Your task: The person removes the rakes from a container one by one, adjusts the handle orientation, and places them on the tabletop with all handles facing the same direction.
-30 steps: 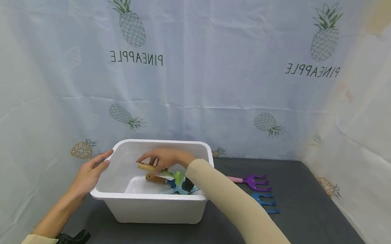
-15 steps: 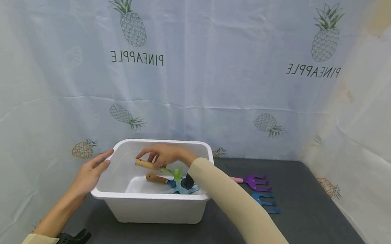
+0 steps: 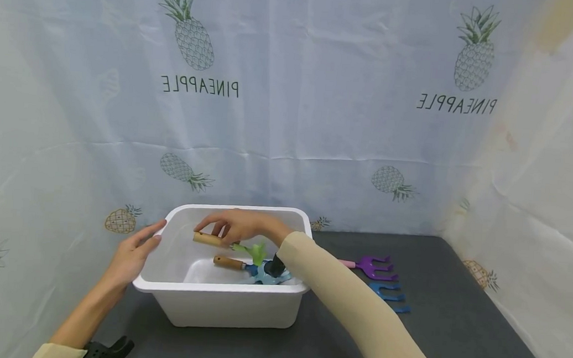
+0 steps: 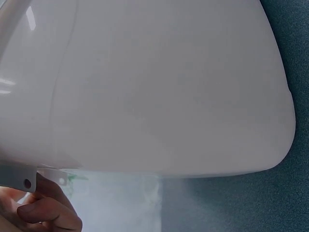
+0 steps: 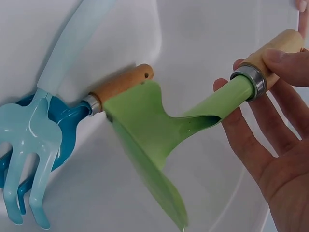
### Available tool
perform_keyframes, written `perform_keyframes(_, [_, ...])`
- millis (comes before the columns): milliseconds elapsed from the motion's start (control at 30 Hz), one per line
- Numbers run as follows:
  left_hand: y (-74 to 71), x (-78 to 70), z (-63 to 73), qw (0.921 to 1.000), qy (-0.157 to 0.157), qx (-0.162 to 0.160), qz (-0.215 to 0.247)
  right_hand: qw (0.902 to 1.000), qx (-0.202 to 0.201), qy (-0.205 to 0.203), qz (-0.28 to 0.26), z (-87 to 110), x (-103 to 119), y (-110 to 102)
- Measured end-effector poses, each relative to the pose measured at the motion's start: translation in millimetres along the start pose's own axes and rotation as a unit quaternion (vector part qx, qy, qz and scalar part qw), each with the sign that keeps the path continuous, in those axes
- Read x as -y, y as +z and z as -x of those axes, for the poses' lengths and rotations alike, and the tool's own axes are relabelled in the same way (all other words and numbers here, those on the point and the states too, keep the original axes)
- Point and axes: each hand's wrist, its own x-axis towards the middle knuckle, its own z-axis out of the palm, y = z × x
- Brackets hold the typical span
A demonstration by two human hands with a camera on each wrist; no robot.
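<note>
My right hand [image 3: 243, 226] pinches the pale wooden handle [image 5: 277, 50] of a green hand trowel [image 5: 149, 113]. It hangs inside the white tub [image 3: 219, 288], its blade pointing right in the head view. Below it a light-blue hand rake [image 5: 34, 128] lies over a darker blue rake with a brown wooden handle [image 3: 229, 262], both on the tub's floor. At the tub's left end, my left hand [image 3: 134, 254] grips the rim; in the left wrist view, the curled fingers [image 4: 48, 210] show at the rim.
To the tub's right, a purple rake [image 3: 374, 268] with a pink handle and a blue rake [image 3: 386, 292] lie on the dark table [image 3: 456, 324], partly hidden by the right sleeve. Behind the tub hangs a curtain [image 3: 291, 118] printed with pineapples.
My right hand has lifted the green trowel off the other tools and carried it slightly left and up within the tub. The left hand stays at the rim.
</note>
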Motion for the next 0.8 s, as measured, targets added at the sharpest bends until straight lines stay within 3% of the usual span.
perform_keyframes(233, [0.3,0.2,-0.7,1.0,-0.005,-0.001,-0.008,0.9995,-0.012,-0.013,0.025,1.5,8.2,-2.3])
perform_keyframes(800, [-0.4,1.6,-1.9,1.0,-0.001,0.007,-0.001,0.9983,-0.031,-0.045,0.02,16.8,30.7,-23.8])
